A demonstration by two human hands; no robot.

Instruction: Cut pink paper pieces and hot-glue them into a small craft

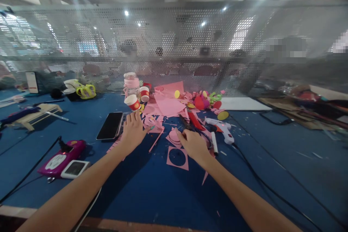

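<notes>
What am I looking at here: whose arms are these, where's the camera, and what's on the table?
There is no machine: one camera on a person's head looks down at their own bare arms. The left hand lies open on pink paper scraps, beside a black phone. The right hand grips what look like dark scissors. On the blue table also lie a pink square with a round hole, a white glue gun and red paper cups.
</notes>
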